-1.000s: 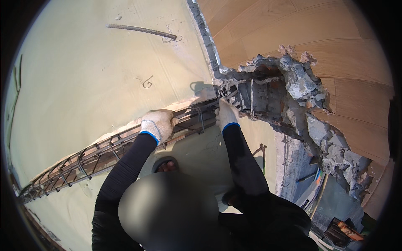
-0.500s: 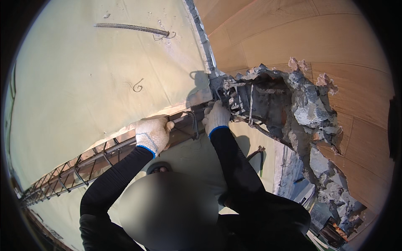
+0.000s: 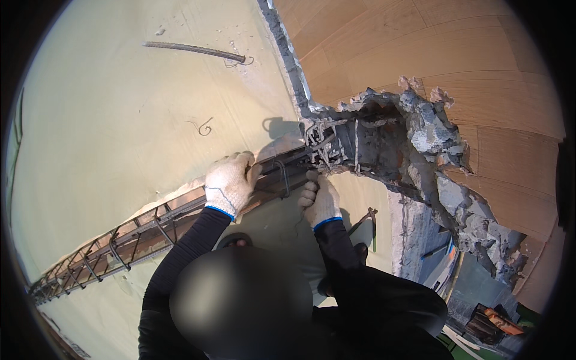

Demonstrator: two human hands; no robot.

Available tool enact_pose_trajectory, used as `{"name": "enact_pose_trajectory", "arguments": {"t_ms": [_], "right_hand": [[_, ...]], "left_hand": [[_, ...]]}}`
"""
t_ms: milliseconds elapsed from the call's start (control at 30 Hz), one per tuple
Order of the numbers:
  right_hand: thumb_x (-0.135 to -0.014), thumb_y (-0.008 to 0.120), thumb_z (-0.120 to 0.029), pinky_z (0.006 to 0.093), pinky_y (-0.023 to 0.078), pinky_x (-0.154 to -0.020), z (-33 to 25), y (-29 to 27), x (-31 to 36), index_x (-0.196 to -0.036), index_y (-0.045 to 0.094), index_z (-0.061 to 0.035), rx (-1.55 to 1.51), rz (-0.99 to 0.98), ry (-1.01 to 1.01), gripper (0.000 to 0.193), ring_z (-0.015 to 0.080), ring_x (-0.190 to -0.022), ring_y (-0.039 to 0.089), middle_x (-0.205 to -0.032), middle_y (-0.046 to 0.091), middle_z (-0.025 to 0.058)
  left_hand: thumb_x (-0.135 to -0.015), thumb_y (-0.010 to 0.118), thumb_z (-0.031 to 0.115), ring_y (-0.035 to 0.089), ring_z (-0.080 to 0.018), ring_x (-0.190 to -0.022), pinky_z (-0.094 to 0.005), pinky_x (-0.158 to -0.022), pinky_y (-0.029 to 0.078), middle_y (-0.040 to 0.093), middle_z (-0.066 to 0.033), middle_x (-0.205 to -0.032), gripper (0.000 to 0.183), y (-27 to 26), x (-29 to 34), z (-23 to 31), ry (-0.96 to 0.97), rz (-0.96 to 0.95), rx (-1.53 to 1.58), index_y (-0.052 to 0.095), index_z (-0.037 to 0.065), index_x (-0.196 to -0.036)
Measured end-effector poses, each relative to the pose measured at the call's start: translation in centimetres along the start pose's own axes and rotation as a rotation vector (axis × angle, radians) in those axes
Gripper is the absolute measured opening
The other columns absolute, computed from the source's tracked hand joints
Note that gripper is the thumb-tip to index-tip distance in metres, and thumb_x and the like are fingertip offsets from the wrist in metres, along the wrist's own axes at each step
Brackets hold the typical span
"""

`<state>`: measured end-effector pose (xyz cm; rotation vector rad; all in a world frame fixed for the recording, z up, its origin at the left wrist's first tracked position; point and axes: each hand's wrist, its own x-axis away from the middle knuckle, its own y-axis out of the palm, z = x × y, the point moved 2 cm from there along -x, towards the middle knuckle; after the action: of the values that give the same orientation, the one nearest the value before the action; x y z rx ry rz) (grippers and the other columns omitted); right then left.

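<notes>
My left hand [image 3: 230, 183], in a white knit glove with a blue cuff, is curled at the edge of the pale formwork panel [image 3: 150, 114]. A ribbed steel bar [image 3: 294, 157] runs into the gap between its thumb and forefinger; the palm side is hidden. My right hand [image 3: 323, 201], gloved alike, is just below the broken joint, fingers bent inward. Whatever they hold is too small or hidden to make out. Near it, a bent stirrup [image 3: 284, 178] hangs around the bars. The rebar cage [image 3: 114, 246] stretches away to the lower left along the trough.
Rough broken concrete [image 3: 435, 129] with exposed bars surrounds the joint at right, beside wood-look flooring [image 3: 504, 54]. A loose rebar piece [image 3: 195, 49] and a wire curl [image 3: 205, 126] lie on the panel. A rusty-headed tool [image 3: 371, 216] lies at right; scrap [image 3: 498, 321] is at lower right.
My right hand has drawn back from the joint, toward me and slightly right, uncovering the bars there. My left hand has shifted a little right and away from me. The view has shifted slightly.
</notes>
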<state>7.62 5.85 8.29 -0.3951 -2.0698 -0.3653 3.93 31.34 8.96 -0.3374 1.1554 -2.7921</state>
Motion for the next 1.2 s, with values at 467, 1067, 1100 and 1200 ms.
{"name": "enact_pose_trajectory", "arguments": {"t_ms": [467, 1067, 1100, 1200], "right_hand": [[-0.113, 0.059, -0.023, 0.0435, 0.057, -0.096, 0.7, -1.1, 0.3, -0.131, 0.074, 0.0036, 0.989, 0.318, -0.841, 0.035, 0.036, -0.11, 0.078, -0.118, 0.082, 0.0203], [-0.118, 0.059, -0.029, 0.0248, 0.037, -0.058, -1.2, -1.5, 5.3, -0.141, 0.068, -0.0059, 0.099, -0.183, -0.053, 0.034, 0.0075, -0.066, 0.041, -0.084, 0.051, -0.0052], [-0.118, 0.058, -0.03, 0.0249, 0.037, -0.059, -1.1, -1.7, 4.8, -0.141, 0.068, -0.007, -0.039, -0.25, 0.033, 0.033, 0.0079, -0.067, 0.041, -0.085, 0.052, -0.0048], [-0.118, 0.059, -0.03, 0.0255, 0.041, -0.063, -0.7, -1.9, 4.6, -0.138, 0.068, -0.0096, -0.218, -0.328, 0.142, 0.03, 0.0096, -0.072, 0.047, -0.089, 0.055, -0.0029]], "left_hand": [[-0.097, 0.076, 0.04, 0.077, -0.0395, -0.095, -0.0502, -0.086, 0.06, 0.081, -0.0168, -0.096, 0.029, 7.5, -6.6, 13.3, 0.161, -0.158, 0.264, 0.083, 0.012, -0.1], [-0.095, 0.066, 0.018, 0.07, -0.037, -0.096, -0.0497, -0.083, 0.055, 0.071, -0.013, -0.1, 0.04, 9.2, -9.7, 10.4, 0.608, -0.058, -0.095, 0.081, 0.02, -0.132], [-0.095, 0.066, 0.019, 0.071, -0.0369, -0.099, -0.0493, -0.085, 0.055, 0.073, -0.0132, -0.103, 0.041, 9.1, -9.8, 10.4, 0.59, -0.091, -0.118, 0.08, 0.02, -0.133], [-0.096, 0.066, 0.02, 0.07, -0.0372, -0.097, -0.05, -0.084, 0.055, 0.073, -0.0128, -0.102, 0.039, 9.6, -9.9, 9.7, 0.524, -0.106, -0.036, 0.08, 0.019, -0.132]]}}
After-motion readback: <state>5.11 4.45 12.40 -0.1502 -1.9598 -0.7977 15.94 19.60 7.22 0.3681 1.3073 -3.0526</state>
